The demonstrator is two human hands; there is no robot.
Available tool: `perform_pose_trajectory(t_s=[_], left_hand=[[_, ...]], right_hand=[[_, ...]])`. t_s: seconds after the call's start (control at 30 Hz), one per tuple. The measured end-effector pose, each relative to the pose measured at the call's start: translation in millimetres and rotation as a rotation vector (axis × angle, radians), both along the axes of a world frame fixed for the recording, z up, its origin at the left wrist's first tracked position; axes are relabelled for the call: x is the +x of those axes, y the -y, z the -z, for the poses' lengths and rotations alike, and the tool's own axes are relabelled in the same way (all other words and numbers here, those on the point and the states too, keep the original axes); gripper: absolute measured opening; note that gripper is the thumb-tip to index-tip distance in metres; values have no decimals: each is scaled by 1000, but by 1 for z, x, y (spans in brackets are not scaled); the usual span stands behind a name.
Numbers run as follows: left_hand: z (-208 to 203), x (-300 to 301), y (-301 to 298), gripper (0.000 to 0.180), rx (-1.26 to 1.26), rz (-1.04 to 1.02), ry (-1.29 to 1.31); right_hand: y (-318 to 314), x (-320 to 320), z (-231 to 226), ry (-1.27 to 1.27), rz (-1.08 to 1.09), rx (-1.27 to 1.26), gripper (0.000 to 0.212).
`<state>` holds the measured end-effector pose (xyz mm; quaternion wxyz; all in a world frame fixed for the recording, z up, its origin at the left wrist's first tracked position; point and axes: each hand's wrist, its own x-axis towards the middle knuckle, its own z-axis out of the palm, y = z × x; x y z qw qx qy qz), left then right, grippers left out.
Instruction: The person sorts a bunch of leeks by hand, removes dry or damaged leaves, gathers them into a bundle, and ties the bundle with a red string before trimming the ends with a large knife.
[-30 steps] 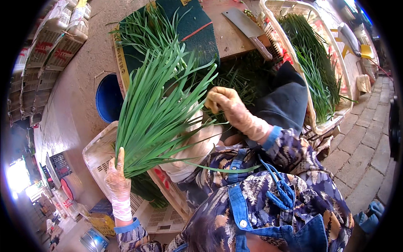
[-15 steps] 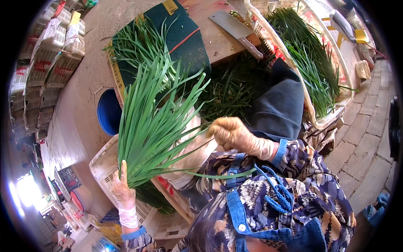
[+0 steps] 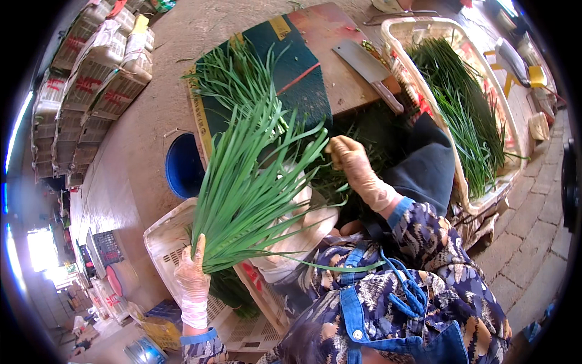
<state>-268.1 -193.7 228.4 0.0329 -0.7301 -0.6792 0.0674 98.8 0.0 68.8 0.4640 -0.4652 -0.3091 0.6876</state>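
My left hand (image 3: 193,279), in a thin pale glove, grips the base of a large bunch of green garlic chives (image 3: 248,194), thumb laid along the stems. The leaves fan up and away, and one long leaf trails right across my patterned sleeve and apron. My right hand (image 3: 357,168), gloved and stained yellowish at the fingers, is closed just right of the leaf tips; whatever its curled fingers hold, if anything, is hidden. Beyond the bunch, more chives (image 3: 239,79) lie on a dark green board (image 3: 303,91).
A cleaver (image 3: 367,70) rests on the wooden table (image 3: 321,30). At right stands a white crate (image 3: 458,176) filled with chives. A blue bucket (image 3: 183,167) is left of the board, and another pale crate (image 3: 163,233) sits by my left hand. Baskets (image 3: 100,79) are stacked far left.
My right hand has moved up and away from the bunch's right side, still closed. My left hand keeps its hold on the chives. The whole view has shifted slightly.
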Motion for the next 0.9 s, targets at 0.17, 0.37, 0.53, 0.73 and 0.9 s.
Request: perform_pose_trajectory(t_s=[0.17, 0.37, 0.53, 0.73, 0.9], left_hand=[[-10, 3, -5, 97, 5, 40, -23], [-71, 7, -38, 85, 153, 132, -216], [-166, 40, -95, 79, 391, 126, -313], [-108, 148, -218, 89, 511, 255, -32], [23, 269, -219, 92, 275, 279, 420]], right_hand=[[-23, 0, -47, 151, -273, 120, 25], [11, -28, -164, 135, -922, 665, 70], [68, -54, -233, -176, -1458, 897, 100], [18, -70, -195, -614, -723, 404, 85], [-37, 4, -116, -704, 169, 205, 43]])
